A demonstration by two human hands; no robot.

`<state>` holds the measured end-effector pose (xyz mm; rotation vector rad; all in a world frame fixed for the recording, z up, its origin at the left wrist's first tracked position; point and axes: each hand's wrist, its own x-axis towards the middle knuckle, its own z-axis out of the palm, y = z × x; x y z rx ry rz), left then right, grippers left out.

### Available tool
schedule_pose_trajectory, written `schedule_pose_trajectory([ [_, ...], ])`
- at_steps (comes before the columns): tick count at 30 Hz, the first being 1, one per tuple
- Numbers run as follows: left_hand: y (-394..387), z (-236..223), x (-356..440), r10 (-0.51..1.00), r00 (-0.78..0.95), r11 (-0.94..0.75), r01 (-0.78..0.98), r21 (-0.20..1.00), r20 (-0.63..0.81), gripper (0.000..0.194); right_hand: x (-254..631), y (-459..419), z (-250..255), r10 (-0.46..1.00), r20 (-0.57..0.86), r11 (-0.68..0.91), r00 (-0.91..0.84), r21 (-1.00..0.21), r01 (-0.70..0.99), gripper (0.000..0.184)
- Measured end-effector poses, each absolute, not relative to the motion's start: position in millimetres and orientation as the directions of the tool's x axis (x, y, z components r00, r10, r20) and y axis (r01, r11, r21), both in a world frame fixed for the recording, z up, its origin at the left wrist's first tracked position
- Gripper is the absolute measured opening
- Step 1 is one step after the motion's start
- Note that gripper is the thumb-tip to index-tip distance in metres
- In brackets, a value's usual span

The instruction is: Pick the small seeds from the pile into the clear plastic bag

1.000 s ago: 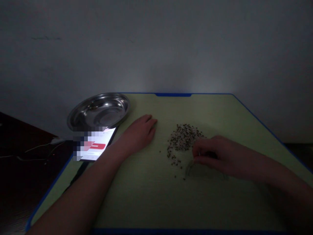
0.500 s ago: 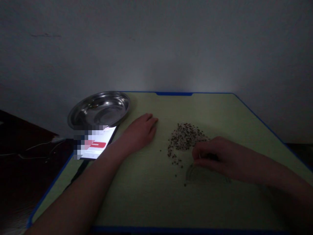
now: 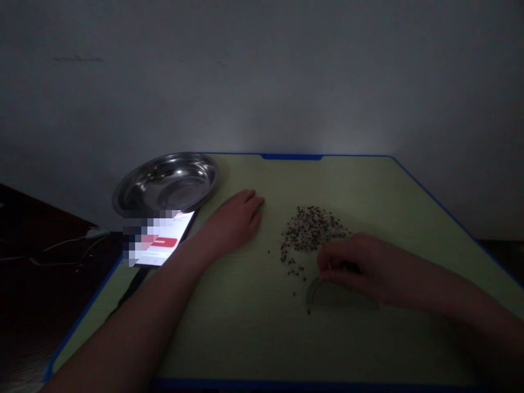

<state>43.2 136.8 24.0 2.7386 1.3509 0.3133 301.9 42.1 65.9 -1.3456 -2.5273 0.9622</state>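
My left hand (image 3: 237,222) lies palm down on the pale green table, its fingers stretched out and holding nothing. Right of it spreads a loose heap of small dark and pale grains (image 3: 309,226), with a few stray grains at its near side. My right hand (image 3: 352,267) is at the heap's near right edge, thumb and fingers pinched on a clear, curved-edged piece (image 3: 344,299). That see-through piece shows below the fingers, close to the tabletop; its exact kind is hard to make out in the dim light.
A shiny steel basin (image 3: 167,183) stands at the table's back left. In front of it a phone (image 3: 166,245) with a lit screen lies partly behind my left forearm. The table (image 3: 262,338) has a blue rim and stands against a grey wall (image 3: 262,82). Cables (image 3: 53,263) lie at far left.
My right hand has shifted slightly left and down with the clear piece, a little further along the near side of the heap. The left hand has stayed in place.
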Motion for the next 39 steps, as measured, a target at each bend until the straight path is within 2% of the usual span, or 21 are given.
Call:
schedule_pose_trajectory([
  [20,137,25,43,0.79,0.597,-0.612,0.777,0.146,0.138,0.039,309,49,67,0.851,-0.131,0.341,-0.509,-0.599,0.724,0.018],
  [27,136,27,43,0.793,0.596,-0.609,0.783,0.127,0.127,0.039,307,48,66,0.812,-0.168,0.379,-0.558,-0.576,0.724,0.018],
  [33,136,27,43,0.792,0.598,-0.61,0.781,0.133,0.124,0.041,322,56,69,0.875,-0.125,0.304,-0.468,-0.609,0.733,0.021],
  [39,137,25,43,0.784,0.605,-0.62,0.776,0.116,0.142,0.042,332,60,65,0.856,-0.186,0.316,-0.483,-0.552,0.772,0.024],
])
